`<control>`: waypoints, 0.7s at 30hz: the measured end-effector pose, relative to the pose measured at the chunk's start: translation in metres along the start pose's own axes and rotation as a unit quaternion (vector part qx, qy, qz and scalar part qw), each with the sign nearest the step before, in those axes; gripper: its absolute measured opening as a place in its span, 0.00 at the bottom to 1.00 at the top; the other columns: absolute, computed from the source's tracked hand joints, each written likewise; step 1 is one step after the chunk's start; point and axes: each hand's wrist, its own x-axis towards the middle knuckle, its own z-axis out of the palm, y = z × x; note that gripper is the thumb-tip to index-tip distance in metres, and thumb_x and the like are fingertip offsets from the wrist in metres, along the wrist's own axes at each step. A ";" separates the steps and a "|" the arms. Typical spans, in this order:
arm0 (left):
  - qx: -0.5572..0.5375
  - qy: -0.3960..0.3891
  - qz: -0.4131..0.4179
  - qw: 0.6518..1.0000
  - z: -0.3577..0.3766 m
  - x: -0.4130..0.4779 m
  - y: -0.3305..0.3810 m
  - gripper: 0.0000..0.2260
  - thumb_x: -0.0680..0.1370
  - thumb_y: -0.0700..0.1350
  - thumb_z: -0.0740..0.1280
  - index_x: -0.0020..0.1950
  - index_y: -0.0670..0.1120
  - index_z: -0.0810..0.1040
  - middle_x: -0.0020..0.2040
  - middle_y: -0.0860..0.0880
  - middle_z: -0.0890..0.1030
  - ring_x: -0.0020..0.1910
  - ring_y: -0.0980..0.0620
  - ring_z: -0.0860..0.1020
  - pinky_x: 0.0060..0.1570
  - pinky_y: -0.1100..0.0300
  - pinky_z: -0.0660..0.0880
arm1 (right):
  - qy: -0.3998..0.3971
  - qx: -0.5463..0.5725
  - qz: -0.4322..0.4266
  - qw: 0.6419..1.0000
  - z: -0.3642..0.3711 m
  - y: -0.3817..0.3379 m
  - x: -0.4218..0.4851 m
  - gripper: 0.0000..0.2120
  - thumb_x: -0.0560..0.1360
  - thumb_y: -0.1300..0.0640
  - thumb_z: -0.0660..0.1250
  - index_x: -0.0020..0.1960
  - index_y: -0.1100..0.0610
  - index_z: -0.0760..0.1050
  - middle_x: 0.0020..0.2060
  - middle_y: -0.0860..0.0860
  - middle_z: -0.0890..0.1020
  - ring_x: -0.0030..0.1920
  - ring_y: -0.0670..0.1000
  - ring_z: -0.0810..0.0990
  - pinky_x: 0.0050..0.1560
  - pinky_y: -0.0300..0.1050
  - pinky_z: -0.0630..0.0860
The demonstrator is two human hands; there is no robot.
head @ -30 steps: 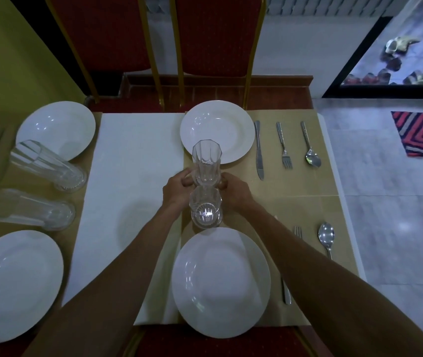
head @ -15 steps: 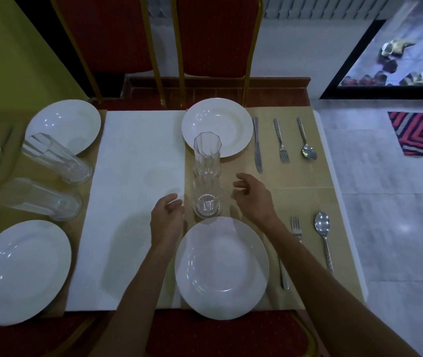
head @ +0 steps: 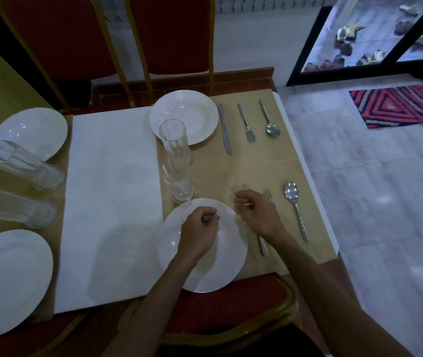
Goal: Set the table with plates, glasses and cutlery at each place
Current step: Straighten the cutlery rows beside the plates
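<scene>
Two tall clear glasses stand in line between two white plates: the far glass (head: 174, 140) by the far plate (head: 195, 115), the near glass (head: 182, 185) just beyond the near plate (head: 227, 266). My left hand (head: 200, 229) hovers over the near plate with its fingers curled into a fist, holding nothing. My right hand (head: 255, 215) hangs beside it with loosely curled fingers, empty, partly covering the near fork (head: 263, 244). A near spoon (head: 294, 202) lies to the right. By the far plate lie a knife (head: 225, 130), a fork (head: 246, 122) and a spoon (head: 269, 121).
At the left are two more white plates (head: 31, 131) (head: 6, 279) with two glasses (head: 24, 164) (head: 18, 207) between them. A white runner (head: 112, 202) covers the table's middle. Red chairs (head: 171, 34) stand at the far side and one (head: 231, 305) below me. The table edge (head: 305, 171) runs along the right.
Both hands have let go of the two glasses and drawn back toward me, over and beside the near plate. The glasses stay standing where they were set.
</scene>
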 end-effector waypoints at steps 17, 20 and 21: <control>0.513 -0.131 0.326 0.783 0.093 0.017 0.016 0.15 0.78 0.47 0.63 0.65 0.53 0.76 0.57 0.46 0.77 0.59 0.44 0.71 0.56 0.52 0.66 | 0.089 -0.033 0.140 0.986 -0.054 0.103 -0.082 0.07 0.76 0.57 0.69 0.51 0.53 0.84 0.46 0.46 0.85 0.47 0.48 0.83 0.54 0.47 0.79; 0.549 -0.141 0.332 0.754 0.104 0.019 0.010 0.14 0.76 0.48 0.65 0.62 0.54 0.77 0.55 0.46 0.76 0.57 0.44 0.71 0.55 0.52 0.65 | 0.090 -0.033 0.148 0.984 -0.053 0.120 -0.094 0.08 0.77 0.58 0.68 0.53 0.56 0.84 0.51 0.49 0.84 0.51 0.47 0.81 0.50 0.41 0.74; 0.555 -0.141 0.333 0.750 0.107 0.018 0.009 0.14 0.76 0.48 0.65 0.61 0.55 0.78 0.54 0.47 0.75 0.57 0.45 0.70 0.55 0.53 0.65 | 0.089 -0.032 0.146 0.985 -0.053 0.124 -0.097 0.08 0.77 0.58 0.68 0.54 0.56 0.83 0.52 0.50 0.84 0.51 0.48 0.81 0.49 0.39 0.72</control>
